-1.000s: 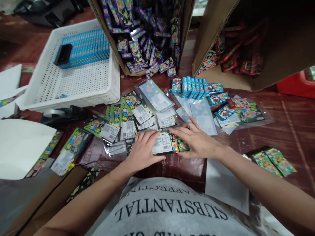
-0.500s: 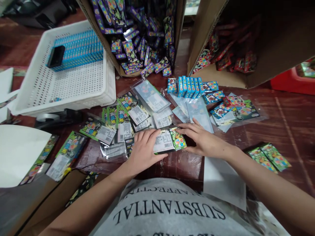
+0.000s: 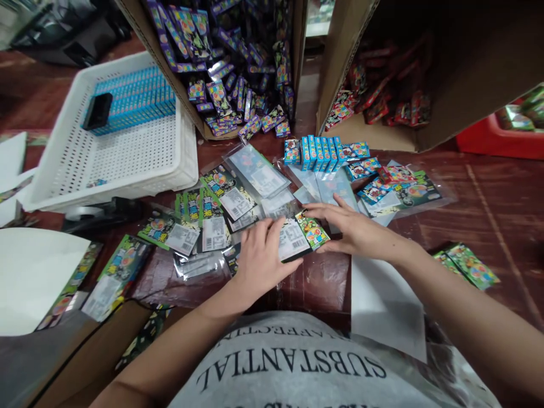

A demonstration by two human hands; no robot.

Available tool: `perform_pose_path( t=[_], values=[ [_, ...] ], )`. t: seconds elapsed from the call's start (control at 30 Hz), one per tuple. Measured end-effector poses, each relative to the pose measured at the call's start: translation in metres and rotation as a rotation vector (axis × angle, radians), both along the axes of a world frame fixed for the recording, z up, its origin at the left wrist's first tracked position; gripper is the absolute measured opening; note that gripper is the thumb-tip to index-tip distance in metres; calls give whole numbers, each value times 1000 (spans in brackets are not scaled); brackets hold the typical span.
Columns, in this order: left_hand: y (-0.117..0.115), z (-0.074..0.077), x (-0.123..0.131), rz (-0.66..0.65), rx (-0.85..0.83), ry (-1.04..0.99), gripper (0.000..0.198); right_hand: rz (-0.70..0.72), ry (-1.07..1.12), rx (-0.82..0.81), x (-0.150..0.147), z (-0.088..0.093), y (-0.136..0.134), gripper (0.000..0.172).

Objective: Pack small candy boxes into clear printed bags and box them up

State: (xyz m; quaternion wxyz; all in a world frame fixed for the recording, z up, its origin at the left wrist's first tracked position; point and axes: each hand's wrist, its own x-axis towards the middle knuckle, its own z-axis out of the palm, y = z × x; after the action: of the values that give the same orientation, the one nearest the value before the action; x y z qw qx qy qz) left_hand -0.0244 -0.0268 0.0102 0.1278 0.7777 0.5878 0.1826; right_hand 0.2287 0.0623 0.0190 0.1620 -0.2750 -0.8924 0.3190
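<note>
In front of me lies a flat black printed packet [image 3: 293, 239] with a white barcode label. My left hand [image 3: 261, 252] grips across it, fingers over the top edge and thumb along the lower one. A small green candy-style box [image 3: 312, 231] sits at the packet's right end, tilted a little. My right hand [image 3: 352, 229] holds that box, fingertips at its upper edge and thumb at its lower edge. Whether the box is inside the packet's mouth I cannot tell. More printed packets [image 3: 215, 232] lie overlapping just left of my left hand.
Blue boxes [image 3: 321, 154] stand in a row beyond my hands. A white basket [image 3: 185, 164] holds blue boxes and a black phone-like object. Cardboard cartons hold purple boxes [image 3: 249, 96] and red boxes [image 3: 382, 107]. Two green boxes [image 3: 471, 266] lie at right.
My left hand has slid right along the packet. The green box has tilted, and its right end now points slightly downward. The view has shifted slightly.
</note>
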Motion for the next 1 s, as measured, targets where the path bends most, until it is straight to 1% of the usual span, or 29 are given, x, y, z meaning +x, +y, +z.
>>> perform_pose_path(
  t=[0.03, 0.1, 0.2, 0.3, 0.37, 0.47, 0.53, 0.57, 0.6, 0.67, 0.7, 0.73, 0.77, 0.8, 0.83, 0.87, 0.93, 1.0],
  values=[
    [2, 1, 3, 1, -11, -6, 91, 11, 6, -3, 3, 3, 6, 70],
    [7, 4, 8, 1, -28, -30, 94, 11, 23, 4, 10, 10, 19, 75],
    [14, 8, 12, 28, -28, -65, 93, -65, 70, 49, 15, 17, 33, 86],
    [17, 10, 13, 61, -26, -87, 94, -89, 84, 56, 12, 15, 33, 92],
    [17, 10, 13, 73, -23, -94, 95, -78, 63, 30, 8, 11, 28, 93],
    [17, 7, 14, 52, -35, -81, 95, -42, 28, -8, 8, 9, 21, 93],
    [16, 4, 16, 48, -57, -78, 95, -3, 15, -42, 10, 10, 19, 90],
    [17, 3, 17, 58, -68, -89, 95, 2, 18, -67, 10, 10, 18, 86],
    [17, 2, 17, 71, -84, -115, 97, -22, 35, -100, 10, 10, 17, 80],
    [20, 1, 18, 83, -134, -220, 102, -152, 105, -160, 6, 8, 14, 66],
    [22, 1, 17, 83, -172, -302, 99, -240, 147, -183, 3, 6, 12, 60],
    [25, 0, 15, 83, -223, -400, 91, -323, 183, -207, 0, 6, 10, 55],
    [28, 0, 14, 81, -288, -507, 78, -385, 208, -236, -3, 5, 9, 51],
    [32, 0, 12, 75, -364, -615, 64, -418, 220, -270, -6, 6, 8, 47],
    [35, 0, 10, 67, -444, -715, 51, -424, 224, -306, -7, 7, 8, 45],
    [39, 1, 9, 57, -521, -801, 42, -417, 227, -342, -8, 10, 10, 43],
    [43, 3, 10, 48, -634, -922, 33, -377, 226, -386, -7, 16, 16, 39],
    [43, 4, 15, 79, -678, -1007, 29, -310, 192, -381, -6, 23, 25, 36]
  ],
)
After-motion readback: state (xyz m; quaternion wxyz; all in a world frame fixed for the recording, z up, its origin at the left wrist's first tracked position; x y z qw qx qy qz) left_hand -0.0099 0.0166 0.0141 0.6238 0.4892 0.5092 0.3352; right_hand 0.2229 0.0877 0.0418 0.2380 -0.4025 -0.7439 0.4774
